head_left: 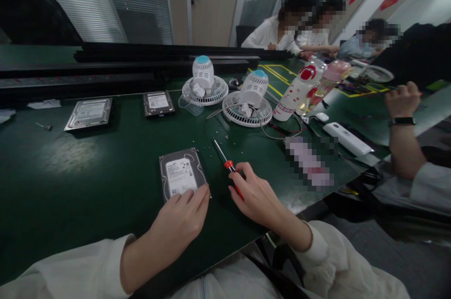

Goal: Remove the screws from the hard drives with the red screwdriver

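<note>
A hard drive with a white label lies on the green table in front of me. My left hand is closed at its near edge, fingertips touching the lower right corner; the thumb is mostly hidden. To the right, my right hand is wrapped round the red and black handle of a screwdriver. Its metal shaft points away from me, low over the table and apart from the drive. Several small screws are scattered around and beyond the tip.
Two more hard drives lie farther back at the left. Two white fans rest grille-down behind the screws. Bottles, a white device and cables stand right. Another person's arm is at the far right.
</note>
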